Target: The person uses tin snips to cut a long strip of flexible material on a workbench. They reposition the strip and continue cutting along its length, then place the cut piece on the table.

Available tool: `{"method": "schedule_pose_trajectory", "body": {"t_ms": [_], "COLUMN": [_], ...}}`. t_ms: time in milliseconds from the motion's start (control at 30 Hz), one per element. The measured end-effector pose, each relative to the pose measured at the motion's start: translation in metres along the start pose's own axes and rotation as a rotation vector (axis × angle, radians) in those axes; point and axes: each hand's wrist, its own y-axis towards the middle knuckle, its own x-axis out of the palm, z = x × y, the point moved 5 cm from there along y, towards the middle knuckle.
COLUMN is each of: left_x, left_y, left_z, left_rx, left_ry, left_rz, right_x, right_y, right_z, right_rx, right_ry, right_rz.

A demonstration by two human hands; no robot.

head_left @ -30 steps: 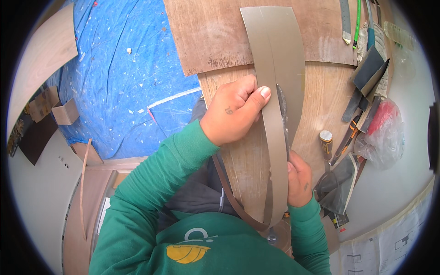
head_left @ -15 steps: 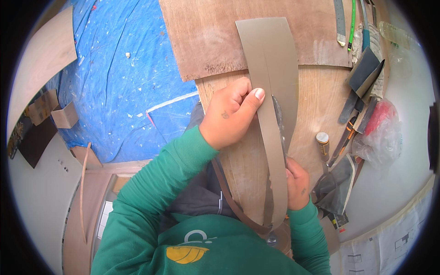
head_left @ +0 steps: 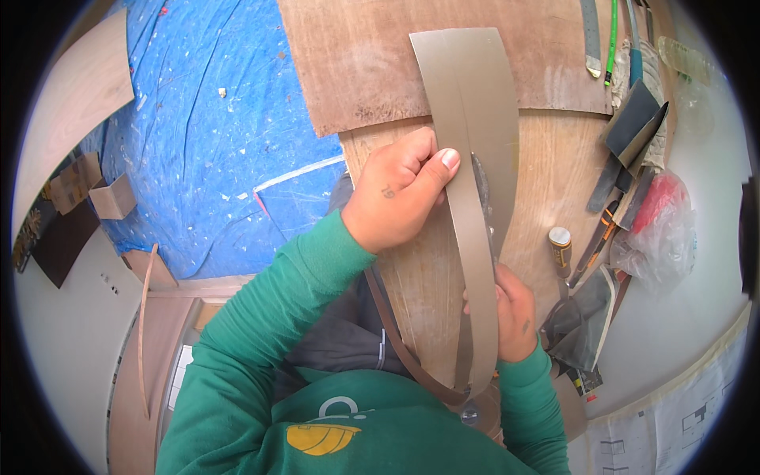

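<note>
A thin grey-brown laminate strip (head_left: 465,87) lies lengthwise over the bench, with a split running down its middle. Below the split, a narrow length (head_left: 476,293) bends down toward my body and curls round near its lower end. My left hand (head_left: 405,186) is closed on the left edge beside the split, thumb on top. My right hand (head_left: 516,313) is closed lower down, at the right part of the strip; the narrow length partly covers its fingers. A fingertip shows on the far side of that length. Inside the split, a dark, shiny patch (head_left: 481,186) shows.
Beneath lies a pale wooden board (head_left: 419,261), with a brown plywood sheet (head_left: 356,71) across its far end. At right are a small capped bottle (head_left: 560,249), a cutter knife (head_left: 595,241), dark sheet pieces (head_left: 633,127) and a plastic bag (head_left: 657,229). Blue sheeting (head_left: 214,142) covers the floor at left.
My right hand has shifted slightly up, and its fingertip now shows left of the narrow length. My left hand keeps its pinch in nearly the same place.
</note>
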Motion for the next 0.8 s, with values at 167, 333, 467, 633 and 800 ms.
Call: {"method": "schedule_pose_trajectory", "body": {"t_ms": [167, 333, 467, 633, 800], "left_x": [0.0001, 0.0015, 0.0011, 0.0017, 0.0013], "left_y": [-0.0008, 0.0001, -0.0006, 0.0002, 0.0004], "left_z": [0.0036, 0.0016, 0.0018, 0.0003, 0.0009], "left_rx": [-0.007, 0.001, -0.01, -0.005, -0.023], "left_ry": [0.024, 0.01, -0.011, -0.007, 0.004], "left_rz": [-0.003, -0.009, -0.012, -0.04, -0.034], "right_x": [-0.0026, -0.0024, -0.0049, -0.0063, -0.0015], "right_y": [-0.0003, 0.0007, 0.0, 0.0016, 0.0062], "right_z": [0.0044, -0.0041, -0.0016, 0.0046, -0.0047], "right_rx": [-0.003, -0.101, -0.092, -0.021, -0.053], "right_ry": [0.004, 0.054, 0.031, 0.064, -0.02], "right_rz": [-0.05, 0.024, -0.002, -0.067, -0.027]}}
